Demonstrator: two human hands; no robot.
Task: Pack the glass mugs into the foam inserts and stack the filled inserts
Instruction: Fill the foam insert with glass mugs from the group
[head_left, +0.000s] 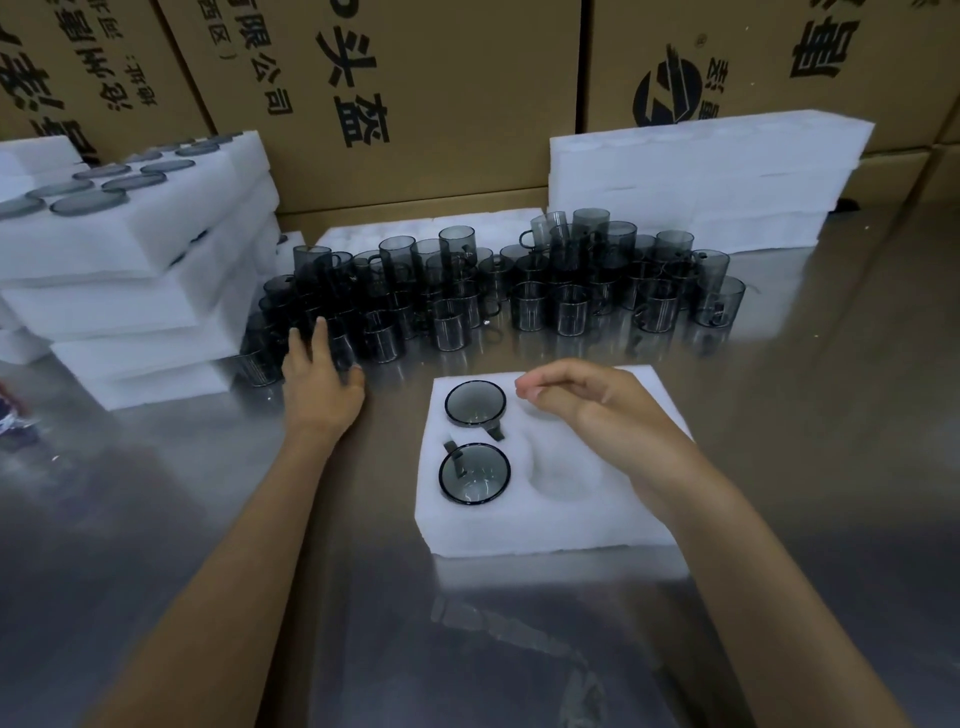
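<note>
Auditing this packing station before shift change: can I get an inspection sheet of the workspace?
Surface: reflective metal table.
Job's things: foam insert with two mugs seated in its left pockets, right pockets empty; loose glass mugs crowded behind; filled inserts stacked left; empty foam stacked right.
Clutter: colourful item at left edge, unclear.
Hands: left hand reaching into the mugs; right hand empty above the insert.
Cables: nothing seen.
Surroundings: cardboard boxes.

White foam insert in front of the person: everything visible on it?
The white foam insert is a thick, soft-looking block lying flat on the shiny metal table. Its left two pockets hold smoky glass mugs, mouths up; the near right pocket is empty. The right hand hovers over the far right pocket, hiding it.
</note>
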